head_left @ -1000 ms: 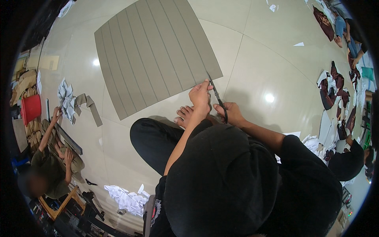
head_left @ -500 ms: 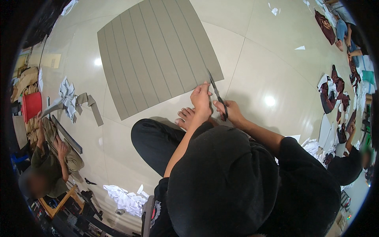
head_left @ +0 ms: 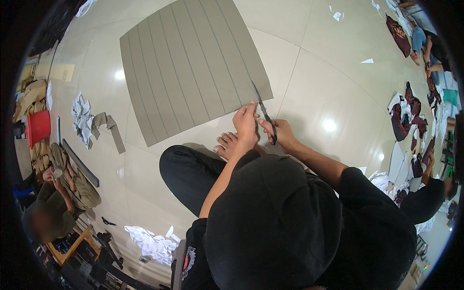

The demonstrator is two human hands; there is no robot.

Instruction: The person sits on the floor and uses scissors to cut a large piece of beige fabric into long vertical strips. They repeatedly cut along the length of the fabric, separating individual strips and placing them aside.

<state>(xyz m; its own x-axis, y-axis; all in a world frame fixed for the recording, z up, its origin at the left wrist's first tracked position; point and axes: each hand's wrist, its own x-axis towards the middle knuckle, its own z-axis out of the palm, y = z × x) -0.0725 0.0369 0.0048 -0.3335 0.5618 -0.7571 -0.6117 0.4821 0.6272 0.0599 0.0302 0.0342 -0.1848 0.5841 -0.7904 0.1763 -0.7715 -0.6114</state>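
Observation:
A large grey-brown sheet (head_left: 193, 67) ruled with dark parallel lines lies on the floor ahead of me. My right hand (head_left: 281, 134) is wrapped round the handles of black scissors (head_left: 263, 108). Their blades reach over the near right corner of the sheet, by its rightmost line. Closed in a pinch, my left hand (head_left: 245, 121) holds the sheet's near edge just left of the blades. My bare foot (head_left: 225, 145) is below that hand.
Crumpled white paper (head_left: 151, 243) and a spare pair of scissors (head_left: 108, 221) lie at lower left. Grey-brown offcuts (head_left: 112, 129) are on the left, near a seated person (head_left: 53, 208). Maroon and white pieces (head_left: 408, 113) are scattered on the right, where other people sit.
The scissor handles have come closer together, and the blades have shifted slightly forward along the line. My left hand has barely moved. The person at left has brought their hands together.

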